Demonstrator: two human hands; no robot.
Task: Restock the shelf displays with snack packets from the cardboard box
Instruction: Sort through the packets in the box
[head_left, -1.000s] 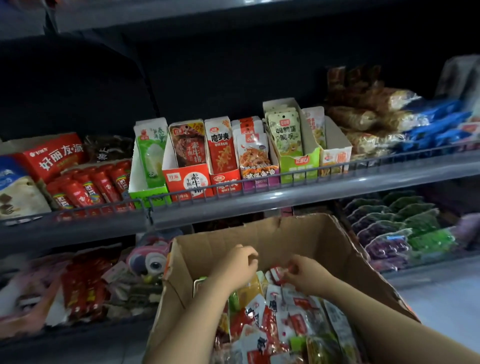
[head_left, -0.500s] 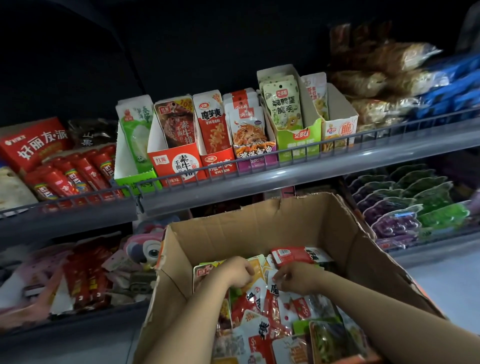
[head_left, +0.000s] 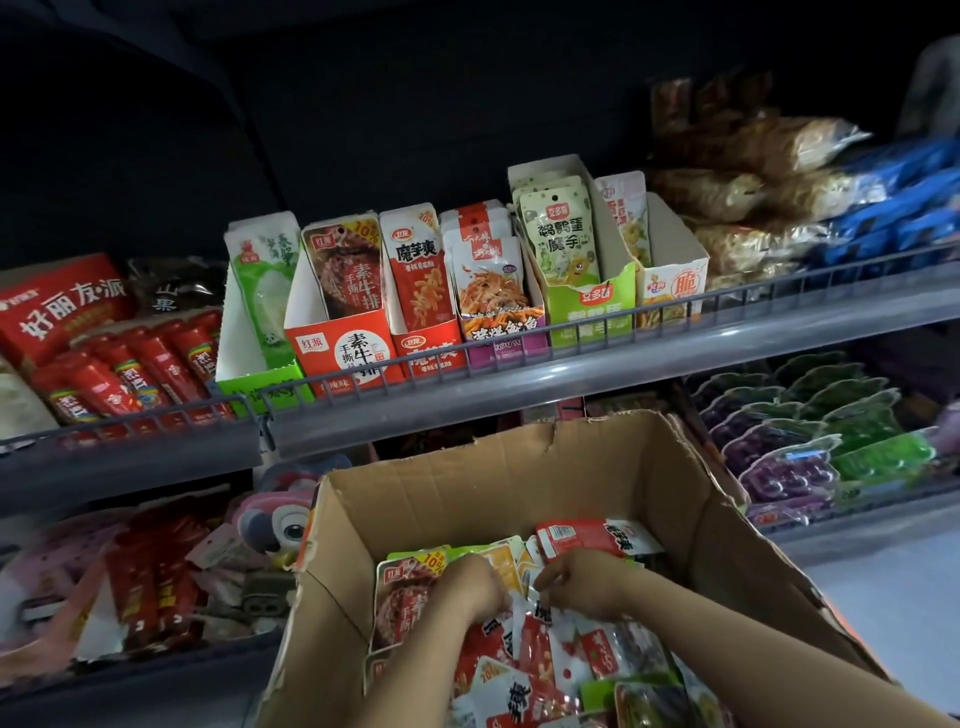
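Note:
An open cardboard box (head_left: 519, 473) stands in front of the shelves, filled with mixed snack packets (head_left: 524, 670), mostly red and white. Both my hands are down inside it, side by side at the middle of the pile. My left hand (head_left: 475, 587) curls its fingers into packets next to a brown-red packet (head_left: 402, 597). My right hand (head_left: 582, 582) pinches the edge of a red and white packet. Above, the shelf (head_left: 519, 387) carries display cartons: green (head_left: 260, 371), red (head_left: 343, 353), a second red one (head_left: 426, 348), purple (head_left: 506, 343), light green (head_left: 592, 306) and white (head_left: 672, 291).
Red sausage packs (head_left: 130, 369) and a red box (head_left: 62, 306) sit left on the shelf. Noodle bags (head_left: 753, 176) and blue packs (head_left: 893, 208) pile up at the right. The lower shelf holds purple and green packs (head_left: 810, 441) at the right and toys (head_left: 280, 519) at the left.
Both hands have sunk lower into the packets and closed together at the middle of the box. A red packet at the back of the pile has come into view.

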